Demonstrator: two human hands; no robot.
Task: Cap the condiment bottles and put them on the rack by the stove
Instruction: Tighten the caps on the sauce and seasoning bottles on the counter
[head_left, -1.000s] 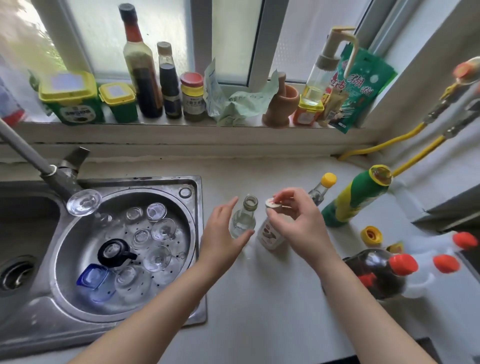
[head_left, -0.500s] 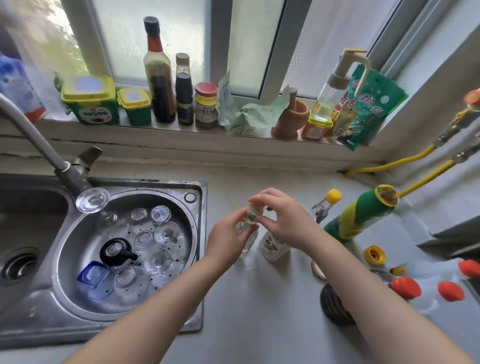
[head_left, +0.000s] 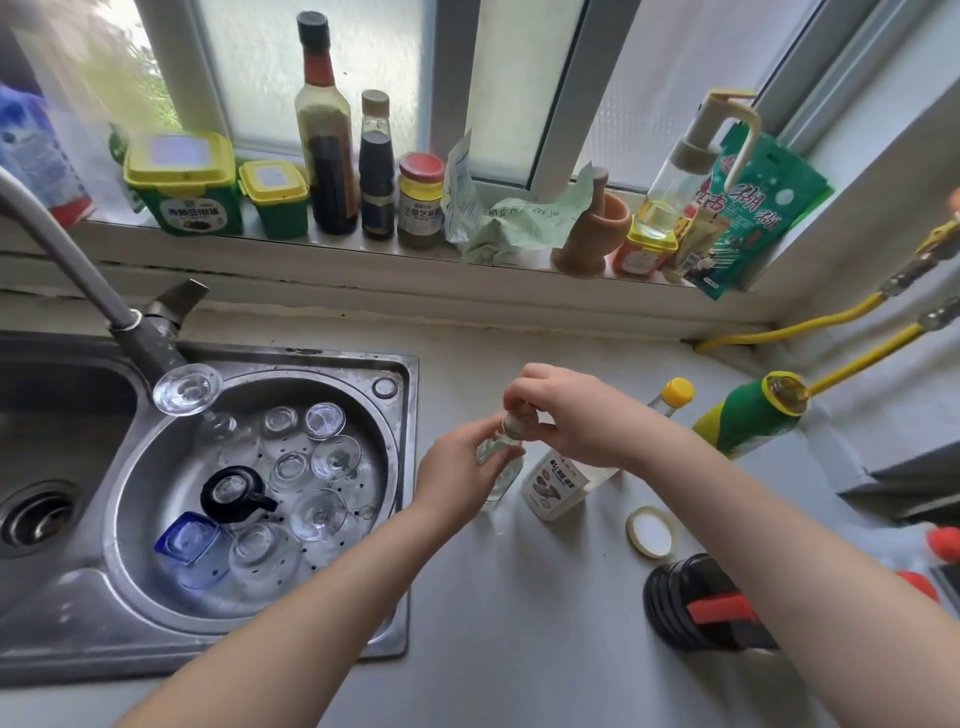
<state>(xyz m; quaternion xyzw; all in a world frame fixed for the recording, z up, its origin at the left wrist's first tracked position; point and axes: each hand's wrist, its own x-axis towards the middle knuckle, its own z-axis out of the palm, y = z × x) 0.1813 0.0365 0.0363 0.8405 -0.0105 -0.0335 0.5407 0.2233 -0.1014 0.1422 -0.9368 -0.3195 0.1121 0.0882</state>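
Clear bottle gripped by left hand, right fingers pinching cap

Two bare forearms in view, entering from the lower edge. No sleeves, cuffs or fabric visible anywhere along them up to the frame's border. Bare left hand and bare right hand ungloved. No rings, watch, bracelet or bandage seen on fingers or wrists. Fingernails short and unpainted where visible. Upper arms, shoulders and any clothing out of frame, so garments cannot be told.
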